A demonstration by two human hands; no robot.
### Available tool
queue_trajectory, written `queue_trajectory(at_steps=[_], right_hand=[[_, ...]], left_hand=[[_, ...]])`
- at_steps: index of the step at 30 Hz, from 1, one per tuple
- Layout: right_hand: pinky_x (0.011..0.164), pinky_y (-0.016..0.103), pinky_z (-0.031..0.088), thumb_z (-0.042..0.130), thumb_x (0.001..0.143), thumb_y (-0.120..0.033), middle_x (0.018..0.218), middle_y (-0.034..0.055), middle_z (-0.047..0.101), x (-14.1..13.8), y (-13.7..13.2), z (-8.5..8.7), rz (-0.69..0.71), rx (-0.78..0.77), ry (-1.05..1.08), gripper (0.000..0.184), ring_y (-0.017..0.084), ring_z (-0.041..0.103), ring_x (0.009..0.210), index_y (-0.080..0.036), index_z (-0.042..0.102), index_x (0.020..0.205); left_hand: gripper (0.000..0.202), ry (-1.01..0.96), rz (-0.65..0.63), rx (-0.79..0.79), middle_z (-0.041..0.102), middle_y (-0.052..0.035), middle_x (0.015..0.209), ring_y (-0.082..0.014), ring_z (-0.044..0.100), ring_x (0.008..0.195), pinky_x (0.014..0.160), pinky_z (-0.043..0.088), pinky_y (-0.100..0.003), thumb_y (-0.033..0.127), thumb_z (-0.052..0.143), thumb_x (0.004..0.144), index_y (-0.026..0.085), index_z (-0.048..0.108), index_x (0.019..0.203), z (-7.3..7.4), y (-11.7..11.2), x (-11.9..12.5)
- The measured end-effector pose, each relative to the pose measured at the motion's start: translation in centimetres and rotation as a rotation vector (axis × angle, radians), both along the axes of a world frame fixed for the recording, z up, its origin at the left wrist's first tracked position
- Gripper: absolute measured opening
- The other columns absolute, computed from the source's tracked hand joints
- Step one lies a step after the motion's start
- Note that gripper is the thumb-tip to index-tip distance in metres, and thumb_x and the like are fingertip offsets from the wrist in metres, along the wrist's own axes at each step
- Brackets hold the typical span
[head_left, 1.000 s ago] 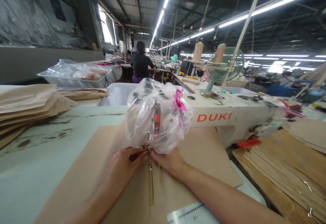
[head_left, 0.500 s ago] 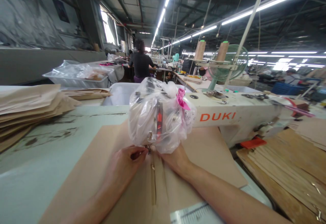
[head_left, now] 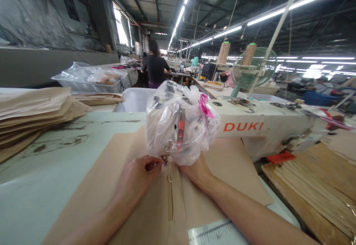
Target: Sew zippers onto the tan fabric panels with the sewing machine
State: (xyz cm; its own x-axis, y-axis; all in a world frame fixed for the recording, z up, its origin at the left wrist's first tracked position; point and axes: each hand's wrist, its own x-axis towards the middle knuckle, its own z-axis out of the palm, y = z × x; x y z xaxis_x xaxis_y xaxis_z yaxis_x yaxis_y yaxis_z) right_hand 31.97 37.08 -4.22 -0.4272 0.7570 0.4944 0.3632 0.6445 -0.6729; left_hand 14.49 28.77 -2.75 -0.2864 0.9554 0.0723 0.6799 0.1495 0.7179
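Pinched together at lower centre, left hand (head_left: 139, 173) touches tan panel (head_left: 228, 163); right hand's (head_left: 198, 171) grip can't be made out.

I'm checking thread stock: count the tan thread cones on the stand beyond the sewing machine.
2: a left thread cone and a right thread cone beside it, the latter overlapping the green fan in view. No others appear hidden on the stand.

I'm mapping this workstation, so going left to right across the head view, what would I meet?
Tan stack, left hand, gold metal pull, right hand, orange DUKI lettering, red-orange flat piece.
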Motion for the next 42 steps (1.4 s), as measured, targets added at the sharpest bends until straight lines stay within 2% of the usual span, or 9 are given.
queue_trajectory(at_steps=[9,19,26,31,38,42], right_hand=[[0.101,0.040,0.049,0.062,0.083,-0.022,0.113,0.0094,0.073,-0.1,0.3,-0.4,0.012,0.028,-0.027,0.024,0.028,0.066,0.110,-0.021,0.069,0.106],[0.102,0.041,0.049,0.062,0.080,-0.020,0.115,0.0093,0.072,0.0,0.1,-0.3,-0.022,-0.001,-0.051,0.023,0.029,0.065,0.112,-0.022,0.070,0.102],[0.091,0.041,0.056,0.071,0.073,-0.031,0.110,0.0093,0.074,-0.2,-0.7,-0.2,-0.011,-0.118,0.078,0.036,0.030,0.070,0.101,-0.020,0.070,0.107],[0.092,0.039,0.056,0.071,0.075,-0.036,0.110,0.0086,0.074,-0.3,-1.1,-0.1,0.048,-0.173,0.150,0.039,0.028,0.070,0.102,-0.019,0.070,0.110],[0.091,0.040,0.057,0.073,0.074,-0.030,0.108,0.0072,0.075,-0.2,-0.7,-0.2,-0.019,-0.139,0.099,0.030,0.029,0.070,0.102,-0.022,0.071,0.103],[0.095,0.039,0.054,0.067,0.077,-0.023,0.109,0.0068,0.075,-0.1,-0.1,0.1,0.014,-0.091,0.056,0.023,0.029,0.069,0.105,-0.022,0.071,0.100]], left_hand=[[0.035,-0.031,0.005,-0.003,0.078,-0.0029,0.082,-0.0251,0.071,0.077,0.070,0.048,-0.032,0.047,0.057,0.078,0.023,0.081,0.087,-0.4,0.3,-0.1],[0.037,-0.030,0.006,-0.014,0.077,-0.0036,0.077,-0.0252,0.070,0.076,0.065,0.046,-0.030,0.049,0.059,0.077,0.021,0.081,0.087,-0.1,0.2,0.0],[0.038,-0.007,-0.002,-0.014,0.075,-0.0031,0.072,-0.0235,0.067,0.070,0.064,0.045,-0.030,0.050,0.059,0.077,0.021,0.081,0.087,-0.2,0.4,0.1],[0.038,-0.013,0.003,-0.016,0.076,-0.0034,0.072,-0.0239,0.068,0.070,0.064,0.046,-0.030,0.051,0.059,0.076,0.021,0.081,0.086,-0.1,0.4,0.0],[0.038,-0.060,0.021,-0.030,0.078,-0.0037,0.075,-0.0256,0.072,0.076,0.064,0.048,-0.030,0.050,0.060,0.076,0.021,0.081,0.089,-0.2,0.4,-0.2],[0.035,-0.079,0.026,-0.028,0.079,-0.0031,0.079,-0.0264,0.073,0.081,0.067,0.049,-0.030,0.049,0.061,0.076,0.022,0.081,0.089,-0.3,0.4,-0.2]])
